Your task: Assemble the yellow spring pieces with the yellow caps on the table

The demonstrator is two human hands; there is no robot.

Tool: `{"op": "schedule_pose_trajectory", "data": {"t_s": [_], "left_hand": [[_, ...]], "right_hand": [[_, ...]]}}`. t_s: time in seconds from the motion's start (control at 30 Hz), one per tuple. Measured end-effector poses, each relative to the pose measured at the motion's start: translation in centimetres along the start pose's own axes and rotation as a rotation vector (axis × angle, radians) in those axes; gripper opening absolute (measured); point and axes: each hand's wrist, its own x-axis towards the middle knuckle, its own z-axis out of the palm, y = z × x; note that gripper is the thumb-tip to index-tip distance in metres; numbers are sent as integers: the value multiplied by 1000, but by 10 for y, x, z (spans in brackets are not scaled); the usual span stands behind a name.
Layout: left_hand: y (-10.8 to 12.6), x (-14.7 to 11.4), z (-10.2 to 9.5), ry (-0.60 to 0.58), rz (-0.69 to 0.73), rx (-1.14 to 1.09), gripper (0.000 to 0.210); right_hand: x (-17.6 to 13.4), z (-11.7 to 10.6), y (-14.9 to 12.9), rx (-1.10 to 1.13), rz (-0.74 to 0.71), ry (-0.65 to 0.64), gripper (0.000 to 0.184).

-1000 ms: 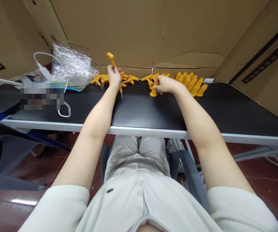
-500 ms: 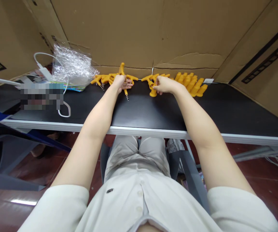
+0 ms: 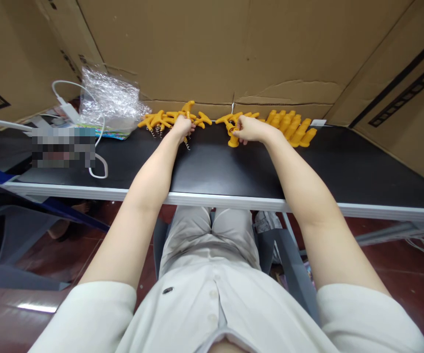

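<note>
Near first: both forearms cross the front edge of the black surface [image 3: 226, 171], no change there. Right hand [image 3: 251, 128], toward the back edge right of its middle: thumb and fingers pinching the side of a yellow hollow piece [image 3: 233, 141], same spot and pose as a second ago, so that side is just being kept in place. Another yellow handle sits right behind it; joined or only overlapping, can't tell.

Left hand [image 3: 184, 128] is what moved. A second ago it had a handle raised over the pile; half a second ago it was lower, further right, fingers more open. Now the fingers are curled in, apparently pinching a yellow T-handle [image 3: 189, 106]: top sticks up above the hand, metal spiral shows below. Grip partly hidden; same handle or another, can't tell. Handle and hollow piece are well apart, so not joined.

Farther back, left of the left hand: handle pile [image 3: 156, 119] near the back edge has shifted, more spirals showing. Unmoved: yellow row [image 3: 293, 126] toward the back right corner, clear plastic bag [image 3: 109, 98] toward the back left corner, cardboard [image 3: 197, 49] behind.
</note>
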Motion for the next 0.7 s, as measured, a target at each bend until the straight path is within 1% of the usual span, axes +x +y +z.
{"op": "schedule_pose_trajectory", "data": {"t_s": [0.1, 0.23, 0.33, 0.43, 0.5, 0.6, 0.7], "left_hand": [[1, 1, -3, -15, 0, -29, 25], [8, -7, -1, -23, 29, -98, 24], [15, -12, 3, -29, 47, -166, 21], [18, -14, 7, -49, 63, -225, 19], [19, -15, 11, -64, 83, -264, 21], [21, -20, 16, -93, 98, -321, 23], [23, -28, 19, -161, 94, -350, 20]], "right_hand": [[-7, -1, -10, 22, 38, 7, 23], [-16, 0, -22, -1, 61, 16, 24], [-19, 5, -26, -51, 34, 60, 26], [-15, 13, -25, -131, -2, 103, 21], [-11, 19, -23, -161, -18, 105, 20], [-8, 26, -19, -165, -56, 112, 26], [-9, 26, -20, -200, -96, 139, 35]]}}
